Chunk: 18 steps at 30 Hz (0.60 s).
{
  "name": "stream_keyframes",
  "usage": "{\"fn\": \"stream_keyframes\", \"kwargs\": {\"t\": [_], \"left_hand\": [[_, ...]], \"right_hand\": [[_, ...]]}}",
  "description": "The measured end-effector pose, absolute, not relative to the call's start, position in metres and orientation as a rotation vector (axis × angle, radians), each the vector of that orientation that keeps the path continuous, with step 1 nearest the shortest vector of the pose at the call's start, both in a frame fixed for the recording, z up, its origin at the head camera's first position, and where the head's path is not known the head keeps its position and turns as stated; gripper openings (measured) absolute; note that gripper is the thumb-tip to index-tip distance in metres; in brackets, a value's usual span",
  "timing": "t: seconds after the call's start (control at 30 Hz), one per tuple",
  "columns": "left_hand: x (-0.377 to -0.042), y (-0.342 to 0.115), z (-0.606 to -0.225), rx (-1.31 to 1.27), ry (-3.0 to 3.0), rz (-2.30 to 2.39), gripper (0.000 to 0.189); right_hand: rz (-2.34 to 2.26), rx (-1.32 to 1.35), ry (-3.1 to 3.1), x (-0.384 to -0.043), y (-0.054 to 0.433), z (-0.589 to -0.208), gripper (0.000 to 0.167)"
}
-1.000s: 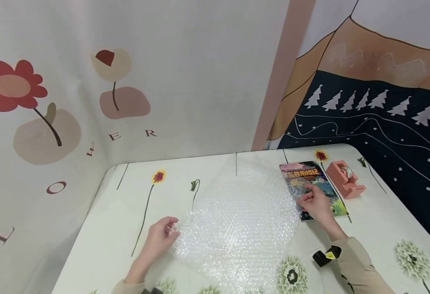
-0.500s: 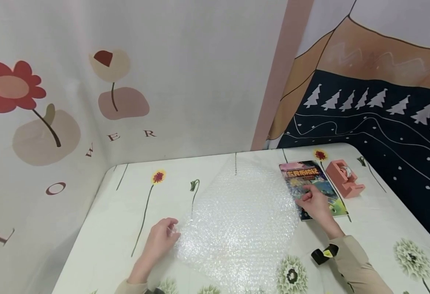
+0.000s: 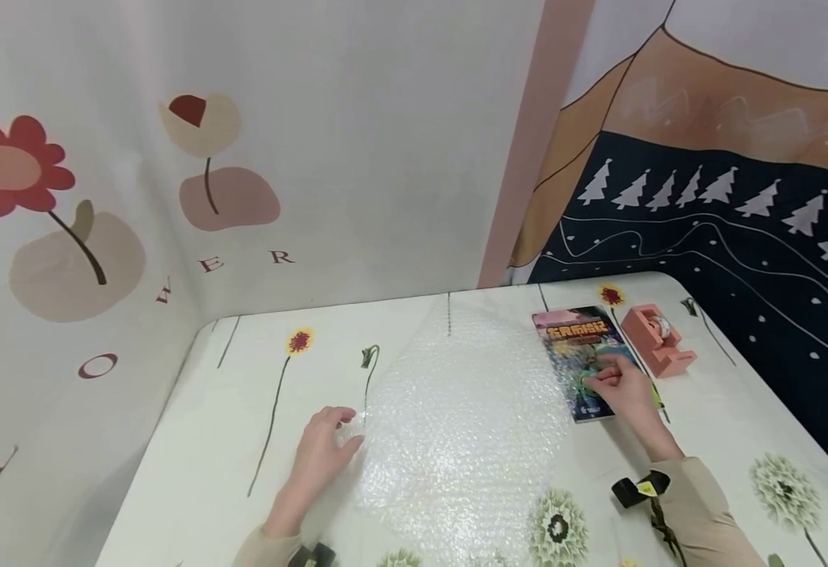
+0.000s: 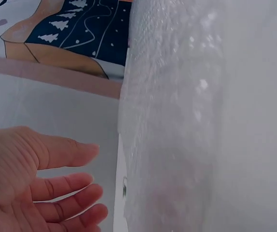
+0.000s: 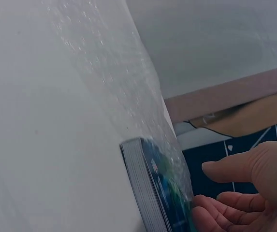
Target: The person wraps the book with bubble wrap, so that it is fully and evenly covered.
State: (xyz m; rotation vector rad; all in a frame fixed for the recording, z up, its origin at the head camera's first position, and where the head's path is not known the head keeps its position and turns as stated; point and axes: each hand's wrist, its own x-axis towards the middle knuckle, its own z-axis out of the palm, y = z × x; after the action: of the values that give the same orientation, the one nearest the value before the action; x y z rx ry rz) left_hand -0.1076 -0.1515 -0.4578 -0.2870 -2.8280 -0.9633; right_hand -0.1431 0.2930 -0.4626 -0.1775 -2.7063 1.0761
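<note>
A sheet of clear bubble wrap lies flat on the table, its right edge overlapping a colourful book. My left hand hovers by the wrap's left corner, thumb and fingers apart with nothing between them. In the left wrist view that hand is clear of the wrap's edge. My right hand is over the right part of the book, its fingers loosely bent. The right wrist view shows the thumb and fingers of this hand apart beside the book; whether a fingertip touches the cover I cannot tell.
A pink tape dispenser with a roll of tape stands just right of the book. The table has a white flower-printed cover. Printed curtains hang behind the table and along its sides.
My left hand has come away from the wrap's corner, its thumb and fingers spreading. My right hand has shifted right over the book, off the wrap's edge. The head view has turned slightly.
</note>
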Motion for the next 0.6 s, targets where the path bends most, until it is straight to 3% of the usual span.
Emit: {"fn": "stream_keyframes", "kwargs": {"t": [0.6], "left_hand": [[-0.132,-0.065,-0.459,-0.648,-2.745,-1.261,0.025]], "right_hand": [[1.09,-0.41,-2.646,-0.125,0.323,-0.462,0.039]]}}
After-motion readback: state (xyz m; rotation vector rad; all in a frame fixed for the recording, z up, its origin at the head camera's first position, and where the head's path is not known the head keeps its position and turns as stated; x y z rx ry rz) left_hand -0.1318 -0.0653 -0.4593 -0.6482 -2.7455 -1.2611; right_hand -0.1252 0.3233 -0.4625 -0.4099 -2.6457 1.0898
